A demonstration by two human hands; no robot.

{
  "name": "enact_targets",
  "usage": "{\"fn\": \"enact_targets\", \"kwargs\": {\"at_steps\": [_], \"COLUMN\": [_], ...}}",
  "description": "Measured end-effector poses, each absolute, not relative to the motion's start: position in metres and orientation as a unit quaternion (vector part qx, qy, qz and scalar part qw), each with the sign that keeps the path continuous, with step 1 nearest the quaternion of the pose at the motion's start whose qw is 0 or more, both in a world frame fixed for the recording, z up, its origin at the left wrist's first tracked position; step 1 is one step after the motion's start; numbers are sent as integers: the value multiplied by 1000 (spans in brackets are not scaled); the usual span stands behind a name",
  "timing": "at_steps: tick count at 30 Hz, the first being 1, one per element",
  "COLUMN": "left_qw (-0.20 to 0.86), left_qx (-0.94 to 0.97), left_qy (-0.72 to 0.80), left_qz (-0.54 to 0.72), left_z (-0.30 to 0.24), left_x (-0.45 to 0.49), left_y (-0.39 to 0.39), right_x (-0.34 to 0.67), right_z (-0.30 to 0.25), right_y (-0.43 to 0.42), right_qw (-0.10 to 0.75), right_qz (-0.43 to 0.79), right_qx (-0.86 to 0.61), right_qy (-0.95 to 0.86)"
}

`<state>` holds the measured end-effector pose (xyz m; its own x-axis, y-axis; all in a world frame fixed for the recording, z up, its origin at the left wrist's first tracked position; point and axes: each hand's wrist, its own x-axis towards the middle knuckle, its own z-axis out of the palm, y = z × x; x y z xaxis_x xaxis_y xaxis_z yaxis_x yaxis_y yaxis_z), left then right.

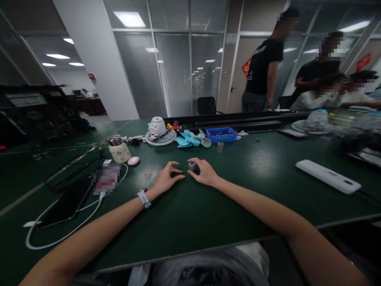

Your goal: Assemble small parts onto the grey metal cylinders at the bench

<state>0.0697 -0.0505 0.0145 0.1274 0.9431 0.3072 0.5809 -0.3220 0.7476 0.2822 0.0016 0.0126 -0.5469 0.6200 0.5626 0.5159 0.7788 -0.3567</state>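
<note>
with metal cylinder [192, 166] pinched in the right hand [206, 172], press lightly; steady from beside with the empty, wide-parted left hand [166, 177]

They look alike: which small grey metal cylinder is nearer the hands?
The cylinder that the right hand curls around; the other stands before the blue rectangular plastic tray.

1 head-worn camera looks forward and slightly down across a flat, dark green tabletop [238, 190]. Its wide view takes in pale grey cloth [238, 260] closest to the lens, at the bottom edge. The bare left hand [168, 177] and bare right hand [204, 171] lie near mid-frame, farther out, seen from above and behind. A tall, metal-framed glass partition [174, 71] stands well beyond, filling the upper middle.
</note>
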Motion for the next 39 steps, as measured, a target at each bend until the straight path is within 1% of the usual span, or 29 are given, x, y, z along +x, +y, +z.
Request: {"fn": "enact_targets", "kwargs": {"at_steps": [2,4,7,9,14,23,27,30,33,35,37,39], "left_qw": [232,234,235,235,233,232,225,226,221,211,200,190], "left_qx": [701,679,658,655,653,634,634,624,596,577,567,567], "left_qy": [544,560,575,574,579,587,599,602,604,613,622,628], "left_qz": [399,413,425,432,428,446,434,444,481,497,501,498], "left_z": [17,18,17,15,15,14,17,18,16,14,13,13], "left_x": [71,71,70,69,68,68,69,69,68,68,67,68], "left_y": [-52,-53,-52,-51,-49,-47,-49,-49,-48,-46,-45,-45], "right_x": [288,295,305,308,306,310,313,307,291,279,268,259], "right_z": [13,15,18,17,7,2,3,7,12,15,17,16], "right_y": [21,50,95,116,132,122,117,103,72,46,24,11], "right_qw": [366,375,352,330,320,312,313,351,389,374,330,288], "right_qz": [52,23,-16,-31,-46,-56,-46,-82,-111,-80,-29,10], "right_qx": [-348,-406,-523,-567,-581,-581,-578,-544,-441,-342,-249,-203], "right_qy": [-861,-833,-776,-754,-747,-750,-752,-758,-801,-858,-910,-936]}}
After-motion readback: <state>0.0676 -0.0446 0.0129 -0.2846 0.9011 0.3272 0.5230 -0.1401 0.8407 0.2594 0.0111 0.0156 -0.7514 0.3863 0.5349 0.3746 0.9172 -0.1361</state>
